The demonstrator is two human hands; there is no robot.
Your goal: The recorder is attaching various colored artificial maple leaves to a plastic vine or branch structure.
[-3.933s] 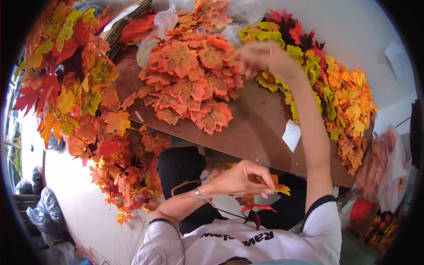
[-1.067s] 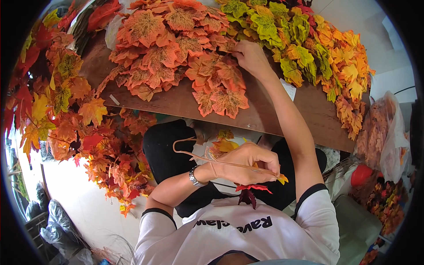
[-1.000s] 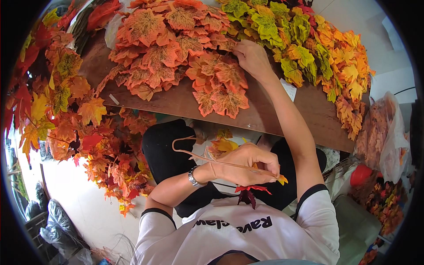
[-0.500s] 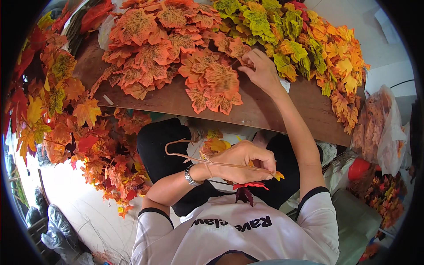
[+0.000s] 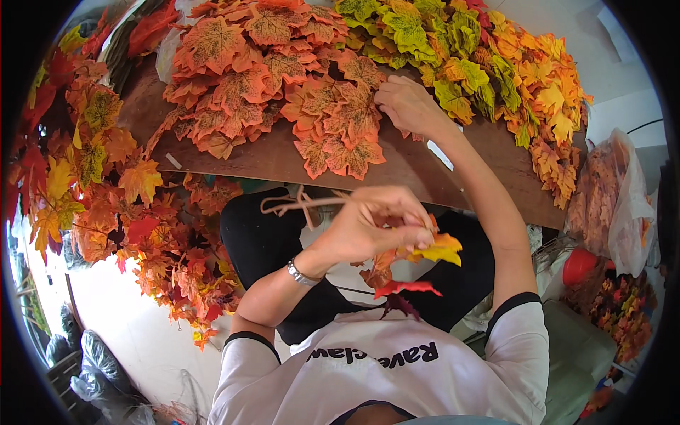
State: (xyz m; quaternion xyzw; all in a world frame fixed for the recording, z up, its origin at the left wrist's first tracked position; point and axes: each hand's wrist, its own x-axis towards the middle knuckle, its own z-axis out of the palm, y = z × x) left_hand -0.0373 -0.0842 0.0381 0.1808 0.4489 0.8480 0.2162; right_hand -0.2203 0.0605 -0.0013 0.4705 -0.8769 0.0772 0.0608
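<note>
Near my lap, my left hand (image 5: 379, 227) pinches a brown artificial maple branch (image 5: 322, 202). Its bent stem reaches out to the left past my wrist. From the fingers' right side hang a yellow-orange leaf (image 5: 440, 251), a red leaf (image 5: 407, 287) and a dark maroon leaf (image 5: 401, 306). Over the table, my right hand (image 5: 409, 108) is closed, its fingertips beside the orange speckled maple leaves (image 5: 347, 117). A bit of reddish colour shows under that palm; what the fingers hold is hidden.
The brown table (image 5: 234, 163) carries heaps of orange leaves (image 5: 212, 46), green-yellow leaves (image 5: 411, 35) and yellow-orange leaves (image 5: 556, 106). A finished-looking leaf garland (image 5: 142, 180) hangs at left. Clear bags (image 5: 620, 212) and a red object (image 5: 579, 269) lie at right.
My left hand has risen and turned, tilting the branch so its leaves show more. My right hand has shifted slightly down and left, fingers more curled. The front orange leaves have moved slightly left.
</note>
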